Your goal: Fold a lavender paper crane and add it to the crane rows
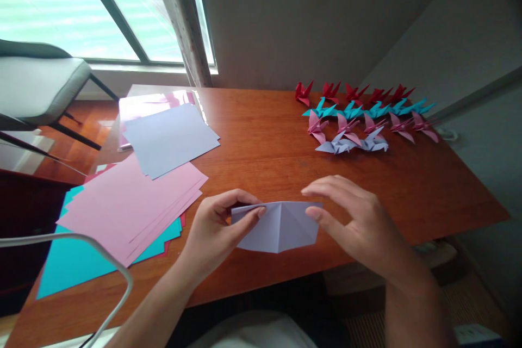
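A folded sheet of pale lavender paper [281, 231] with creases, one running down its middle, is held up over the table's front part. My left hand [228, 223] pinches its upper left edge between thumb and fingers. At the paper's right end, my right hand [350, 223] has its thumb and fingers apart, with the thumb tip close to the upper right corner; whether it touches I cannot tell. Beyond the hands stand rows of folded paper cranes: red [354, 95], turquoise [350, 111], pink [348, 129] and, nearest, two lavender ones [340, 144].
Left on the wooden table [253, 141] lie lavender sheets [171, 138], pink sheets [130, 201] and turquoise sheets [73, 269], with red edges showing below. A clear packet [155, 103] is under the lavender sheets. A white cable [101, 250] curves across the lower left. A chair [44, 87] stands by the window.
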A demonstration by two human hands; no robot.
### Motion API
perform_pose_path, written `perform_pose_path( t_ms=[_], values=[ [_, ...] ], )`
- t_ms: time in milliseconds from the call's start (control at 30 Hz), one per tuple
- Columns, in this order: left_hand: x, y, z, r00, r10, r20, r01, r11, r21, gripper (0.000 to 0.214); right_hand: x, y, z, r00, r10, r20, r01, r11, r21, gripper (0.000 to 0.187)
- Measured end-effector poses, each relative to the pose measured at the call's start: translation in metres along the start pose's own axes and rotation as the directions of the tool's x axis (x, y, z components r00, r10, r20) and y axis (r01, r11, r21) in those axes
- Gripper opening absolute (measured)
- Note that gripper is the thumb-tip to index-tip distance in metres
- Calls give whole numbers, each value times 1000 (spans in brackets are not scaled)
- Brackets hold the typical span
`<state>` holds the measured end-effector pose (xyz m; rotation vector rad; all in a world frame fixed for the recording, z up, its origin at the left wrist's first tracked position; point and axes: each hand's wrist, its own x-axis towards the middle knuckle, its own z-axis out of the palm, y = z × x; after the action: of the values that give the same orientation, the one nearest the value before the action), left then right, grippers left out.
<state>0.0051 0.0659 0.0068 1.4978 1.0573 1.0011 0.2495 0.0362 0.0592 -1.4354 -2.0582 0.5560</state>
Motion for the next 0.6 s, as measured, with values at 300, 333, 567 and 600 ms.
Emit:
perform_pose_path(
  t_ms=[300, 333, 567, 600],
  values=[
    [1, 5, 0, 985, -40, 166, 32, 998, 54, 9, 16, -8, 25, 981, 25, 190, -52, 989, 138, 12],
    [2, 6, -1, 978, -42, 206, 27, 997, 74, 9, 16, -8, 24, 979, 20, 205, -45, 992, 121, 12],
    [4, 23, 1, 919, -14, 394, -104, 955, 276, 11, 15, -17, 14, 940, -32, 338, 53, 997, -53, 11],
    [4, 25, 3, 915, -4, 403, -128, 945, 300, 11, 15, -20, 13, 935, -41, 353, 67, 996, -62, 12]
  ],
)
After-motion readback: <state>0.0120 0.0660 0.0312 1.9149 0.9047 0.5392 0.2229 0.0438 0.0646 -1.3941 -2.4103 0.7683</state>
